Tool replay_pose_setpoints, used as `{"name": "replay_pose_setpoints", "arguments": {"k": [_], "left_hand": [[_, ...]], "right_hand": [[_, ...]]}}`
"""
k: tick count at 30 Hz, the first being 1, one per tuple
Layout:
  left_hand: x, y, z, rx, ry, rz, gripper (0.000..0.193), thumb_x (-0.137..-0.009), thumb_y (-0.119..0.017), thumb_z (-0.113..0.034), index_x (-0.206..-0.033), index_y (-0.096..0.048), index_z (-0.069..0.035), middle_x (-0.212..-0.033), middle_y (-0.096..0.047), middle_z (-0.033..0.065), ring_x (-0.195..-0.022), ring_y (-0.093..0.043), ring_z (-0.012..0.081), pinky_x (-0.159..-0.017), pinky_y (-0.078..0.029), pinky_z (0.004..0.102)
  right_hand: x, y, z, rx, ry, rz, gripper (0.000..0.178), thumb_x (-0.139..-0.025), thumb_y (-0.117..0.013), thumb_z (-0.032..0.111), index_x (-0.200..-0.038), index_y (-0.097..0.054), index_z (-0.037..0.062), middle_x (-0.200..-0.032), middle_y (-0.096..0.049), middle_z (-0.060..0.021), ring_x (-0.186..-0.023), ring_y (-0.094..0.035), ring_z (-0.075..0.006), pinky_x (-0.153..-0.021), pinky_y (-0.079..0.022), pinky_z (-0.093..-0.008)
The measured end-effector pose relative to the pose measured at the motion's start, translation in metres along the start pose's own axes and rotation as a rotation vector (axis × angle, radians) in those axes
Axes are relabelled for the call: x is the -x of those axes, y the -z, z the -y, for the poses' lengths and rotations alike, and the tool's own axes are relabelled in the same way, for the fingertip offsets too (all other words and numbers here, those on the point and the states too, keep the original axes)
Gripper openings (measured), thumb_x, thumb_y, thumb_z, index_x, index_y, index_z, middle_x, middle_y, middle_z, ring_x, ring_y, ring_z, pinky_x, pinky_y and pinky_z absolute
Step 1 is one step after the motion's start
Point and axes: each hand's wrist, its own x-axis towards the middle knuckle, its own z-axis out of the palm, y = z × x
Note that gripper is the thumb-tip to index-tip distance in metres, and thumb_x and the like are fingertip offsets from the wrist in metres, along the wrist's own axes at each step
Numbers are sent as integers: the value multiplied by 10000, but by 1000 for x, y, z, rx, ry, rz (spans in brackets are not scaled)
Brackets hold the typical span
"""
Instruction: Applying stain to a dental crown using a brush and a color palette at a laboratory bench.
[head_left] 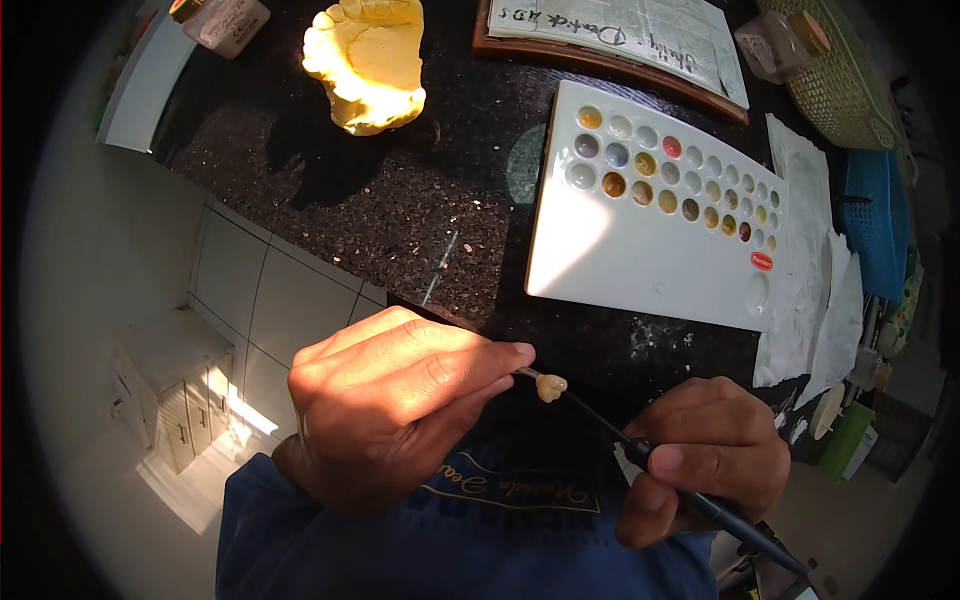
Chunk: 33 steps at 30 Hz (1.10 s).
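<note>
My left hand [400,400] is closed, thumb and forefinger pinching a thin holder [526,371]. At the end of that holder sits a small cream-coloured tooth crown [550,387]. My right hand [715,455] grips a slim dark paintbrush [720,515] between thumb and fingers. The brush's tip points left and meets or nearly meets the crown; I cannot tell whether they touch. Beyond both hands lies a white palette [650,275] with rows of small wells, many filled with brown, yellow, grey and red colours.
A yellow dental cast [375,60] stands on the dark speckled counter [400,215]. At the far side lies a framed board with paper [630,25]. Crumpled white tissue [790,330], a blue basket [875,210] and a woven basket [840,90] are right. Lidded jars [228,25] stand at the back.
</note>
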Motion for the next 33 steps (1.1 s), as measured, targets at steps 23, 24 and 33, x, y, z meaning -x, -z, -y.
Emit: {"name": "replay_pose_setpoints", "arguments": {"k": [23,24,33], "left_hand": [[0,0,1,27,-7,1,179,-660,-703,1,-838,-712,-18,-717,-683,67,-612,-641,180,-569,-478,267],[-1,0,2,24,-7,2,178,-661,-702,1,-838,-712,-18,-718,-683,67,-615,-643,180,-572,-478,266],[-1,0,0,40,35,13,172,-668,-693,-2,-838,-714,-17,-728,-690,86,-624,-646,181,-595,-483,269]], "right_hand": [[-2,-3,-3,-3,43,-29,271,-704,-649,-2,-940,-517,-8,-786,-509,-88,-575,-586,-165,-486,-509,-234],[-2,-4,-4,0,49,-35,265,-706,-650,-1,-935,-518,-11,-780,-511,-89,-570,-585,-165,-481,-507,-233],[-5,-19,-2,5,24,-287,200,-695,-759,47,-810,-602,1,-622,-576,-79,-482,-597,-172,-389,-499,-248]]}}
